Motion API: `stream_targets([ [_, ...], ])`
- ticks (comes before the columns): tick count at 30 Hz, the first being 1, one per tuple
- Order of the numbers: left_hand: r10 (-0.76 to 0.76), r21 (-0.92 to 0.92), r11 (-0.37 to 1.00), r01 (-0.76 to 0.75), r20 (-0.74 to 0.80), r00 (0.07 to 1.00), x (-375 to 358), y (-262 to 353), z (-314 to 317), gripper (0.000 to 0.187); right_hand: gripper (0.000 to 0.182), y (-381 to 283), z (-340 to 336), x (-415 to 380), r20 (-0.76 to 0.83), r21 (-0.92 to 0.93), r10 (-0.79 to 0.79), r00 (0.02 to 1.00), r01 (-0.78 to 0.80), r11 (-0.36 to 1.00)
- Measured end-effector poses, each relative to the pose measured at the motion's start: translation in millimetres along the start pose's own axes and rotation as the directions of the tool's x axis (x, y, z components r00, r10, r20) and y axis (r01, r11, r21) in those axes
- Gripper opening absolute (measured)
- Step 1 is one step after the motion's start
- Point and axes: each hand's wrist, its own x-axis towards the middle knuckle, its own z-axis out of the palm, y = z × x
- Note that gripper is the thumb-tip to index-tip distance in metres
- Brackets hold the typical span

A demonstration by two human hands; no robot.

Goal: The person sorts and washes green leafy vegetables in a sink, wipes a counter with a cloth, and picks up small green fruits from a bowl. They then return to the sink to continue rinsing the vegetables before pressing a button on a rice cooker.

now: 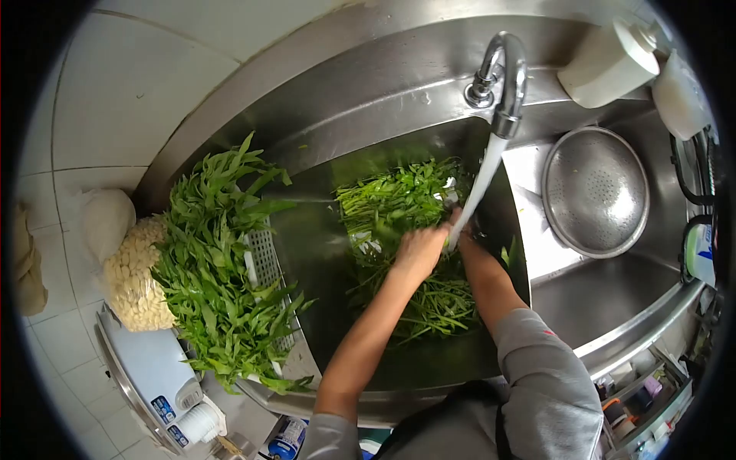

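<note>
My left hand (420,251) reaches into the deep sink basin, its fingers curled closed around a bit of green stem beside the water stream. Just to its right is my right hand (459,228), partly covered by running water (484,180); its fingers cannot be made out clearly. Bundled leafy greens (399,195) with cut stems lie beyond my hands. Closer to me, more loose green stems (433,307) lie in the basin. The curved chrome faucet (512,84) pours a steady stream down at my hands.
A perforated white basket (264,257) piled with long leafy greens (211,261) stands on the left rim. A metal colander (596,192) sits over the right basin. White jugs (611,63) stand behind it. A bag of pale pieces (138,276) lies far left.
</note>
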Motion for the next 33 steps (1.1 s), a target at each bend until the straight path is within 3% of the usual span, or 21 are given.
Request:
stream_targets([
  [1,-0.040,-0.068,0.997,0.044,0.056,0.998,-8.9,-5.3,3.6,0.035,0.019,-1.8,-9.6,-29.3,-0.337,0.206,0.018,0.941,0.055,0.977],
  [4,-0.144,-0.108,0.981,0.160,0.144,0.979,-31.1,-21.7,12.1,0.032,0.023,-21.1,-62.4,-55.3,-0.303,-0.148,-0.195,0.933,0.156,0.977],
  [7,-0.246,-0.287,0.918,0.275,0.133,0.960,-54.2,-39.2,24.1,0.026,0.017,-24.9,-74.7,-66.1,-0.318,-0.173,-0.221,0.922,0.173,0.970],
  [8,-0.267,-0.278,0.914,0.297,0.141,0.953,-60.6,-42.7,22.5,0.022,0.015,-23.8,-68.0,-59.9,-0.409,-0.116,-0.221,0.885,0.189,0.975],
  [9,-0.285,-0.273,0.909,0.314,0.141,0.948,-65.8,-43.9,19.0,0.019,0.014,-31.4,-93.4,-83.9,-0.530,-0.284,-0.369,0.764,0.250,0.926],
  [11,-0.316,-0.373,0.867,0.330,0.101,0.943,-75.6,-54.6,21.7,0.018,0.014,-32.2,-90.8,-82.5,-0.342,-0.254,-0.299,0.891,0.219,0.942],
  [12,-0.323,-0.404,0.860,0.311,0.040,0.945,-80.2,-60.4,22.6,0.019,0.015,-54.3,-134.7,-113.2,-0.132,-0.061,-0.170,0.977,0.163,0.985],
  [13,-0.334,-0.433,0.853,0.293,-0.021,0.942,-85.0,-62.2,18.9,0.020,0.015,-60.7,-154.4,-131.3,-0.127,-0.153,-0.275,0.953,0.255,0.955],
  [16,-0.469,-0.417,0.825,0.382,-0.126,0.874,-95.5,-53.6,-6.3,0.024,0.017,-60.0,-193.0,-150.7,-0.176,-0.121,-0.424,0.888,0.408,0.905],
  [19,-0.441,-0.479,0.837,0.265,-0.303,0.845,-94.9,-45.0,-28.5,0.032,0.021,-61.4,-245.0,-151.0,0.127,-0.157,-0.659,0.742,0.671,0.725],
  [21,-0.422,-0.444,0.855,0.269,-0.292,0.858,-85.4,-30.8,-44.3,0.037,0.022,-62.5,-281.4,-172.6,0.106,-0.153,-0.744,0.660,0.750,0.643],
  [23,-0.238,-0.373,0.923,0.100,-0.347,0.907,-73.7,-13.2,-51.3,0.037,0.021,-75.6,-318.5,-199.1,0.277,-0.172,-0.676,0.683,0.727,0.664],
  [25,-0.084,-0.361,0.932,-0.004,-0.228,0.970,-62.4,0.8,-58.4,0.039,0.019,-77.0,-335.4,-211.8,0.261,-0.016,-0.736,0.625,0.765,0.644],
  [27,0.023,-0.275,0.956,-0.099,-0.270,0.963,-47.4,1.9,-51.1,0.045,0.019,-78.7,-348.7,-226.7,0.194,0.040,-0.726,0.660,0.734,0.678],
  [31,0.009,-0.317,0.946,-0.074,-0.204,0.979,-39.2,4.8,-55.1,0.051,0.020,-70.7,-366.9,-227.3,0.124,0.035,-0.710,0.693,0.712,0.701],
  [33,0.007,-0.421,0.906,-0.048,-0.098,0.995,-39.7,2.6,-60.7,0.054,0.020,-65.8,-378.7,-229.6,0.056,-0.159,-0.713,0.698,0.712,0.684],
])
